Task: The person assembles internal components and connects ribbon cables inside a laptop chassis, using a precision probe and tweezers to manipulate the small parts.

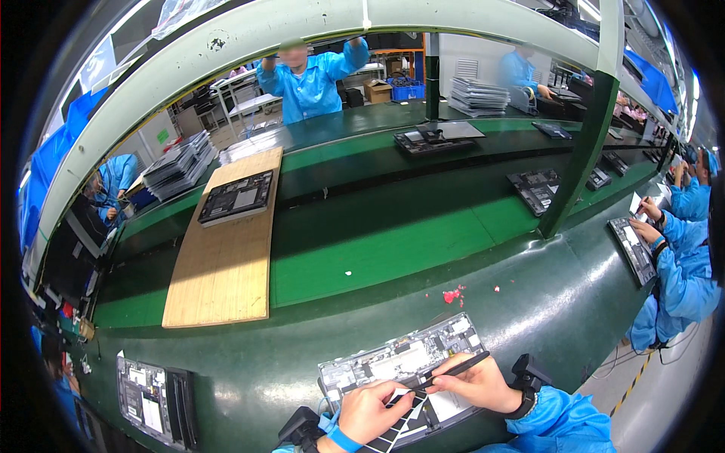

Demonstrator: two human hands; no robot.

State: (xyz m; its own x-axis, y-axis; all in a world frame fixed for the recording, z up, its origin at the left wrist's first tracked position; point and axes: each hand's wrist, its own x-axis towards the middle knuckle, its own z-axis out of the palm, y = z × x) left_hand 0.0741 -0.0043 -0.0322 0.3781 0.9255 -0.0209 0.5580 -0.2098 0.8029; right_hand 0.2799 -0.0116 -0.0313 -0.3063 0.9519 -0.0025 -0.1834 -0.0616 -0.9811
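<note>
Pinching a slim black pen-shaped tool [467,364] in the right hand [483,383], and apparently the edge of a black-and-white striped sheet [394,434] between thumb and forefinger of the left hand [364,414]. Got an opened laptop base [408,361], circuitry showing, right under both sets of fingers. Red crumbs [453,294] ahead of the fingertips, then a green post [578,162] farther off to the right, kinda blocking that side. Well left of the fingers, more opened laptop bases [149,400]; ahead-left, a wooden board [219,279] carrying another laptop base [238,198]. Can't read the pale labels, way too small. Decent bare bench [257,362] left of the left fingers; bench edge off past the right wrist.
</note>
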